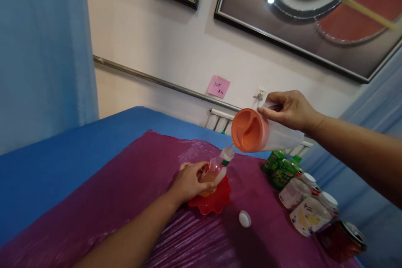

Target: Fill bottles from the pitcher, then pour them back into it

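Observation:
My right hand (pixel 290 111) grips the handle of a translucent pitcher (pixel 281 136) with an orange lid (pixel 249 130). The pitcher is tipped over to the left, its lid edge close above the mouth of a clear plastic bottle (pixel 223 161). My left hand (pixel 191 182) is wrapped round that bottle, which leans to the right and has yellowish liquid in its lower part. Under the bottle lies a red wavy-edged dish (pixel 216 201). A white bottle cap (pixel 244 218) rests on the purple sheet to the right of the dish.
Along the right side stand green bottles (pixel 284 171), clear jars with white lids (pixel 310 215) and a dark red can (pixel 342 240). A purple plastic sheet (pixel 125 188) covers part of the blue table (pixel 94 142). Behind are a metal rail (pixel 157 79) and a wall socket (pixel 260 93).

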A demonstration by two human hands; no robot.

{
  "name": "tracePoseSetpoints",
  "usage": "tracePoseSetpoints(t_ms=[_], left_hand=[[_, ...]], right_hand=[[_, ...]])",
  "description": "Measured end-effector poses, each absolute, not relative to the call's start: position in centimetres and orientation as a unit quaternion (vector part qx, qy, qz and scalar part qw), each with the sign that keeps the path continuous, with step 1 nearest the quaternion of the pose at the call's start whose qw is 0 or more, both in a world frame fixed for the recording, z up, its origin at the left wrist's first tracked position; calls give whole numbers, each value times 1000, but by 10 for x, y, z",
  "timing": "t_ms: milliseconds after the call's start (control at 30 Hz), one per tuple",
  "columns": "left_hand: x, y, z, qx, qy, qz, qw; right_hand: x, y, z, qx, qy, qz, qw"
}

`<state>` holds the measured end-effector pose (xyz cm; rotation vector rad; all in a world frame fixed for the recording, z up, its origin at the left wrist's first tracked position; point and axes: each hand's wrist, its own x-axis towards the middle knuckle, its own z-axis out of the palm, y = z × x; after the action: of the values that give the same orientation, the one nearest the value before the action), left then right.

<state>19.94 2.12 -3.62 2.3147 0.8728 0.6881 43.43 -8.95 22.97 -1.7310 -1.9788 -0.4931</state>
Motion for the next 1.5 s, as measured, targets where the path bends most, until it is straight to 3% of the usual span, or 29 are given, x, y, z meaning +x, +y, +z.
tracePoseSetpoints(t_ms=[1033, 1500], left_hand=[[199, 21, -38, 863, 320, 274, 279], [199, 22, -39, 864, 317, 274, 281]], right_hand=[[430, -91, 236, -626, -727, -197, 204], [414, -88, 232, -603, -753, -220, 146]])
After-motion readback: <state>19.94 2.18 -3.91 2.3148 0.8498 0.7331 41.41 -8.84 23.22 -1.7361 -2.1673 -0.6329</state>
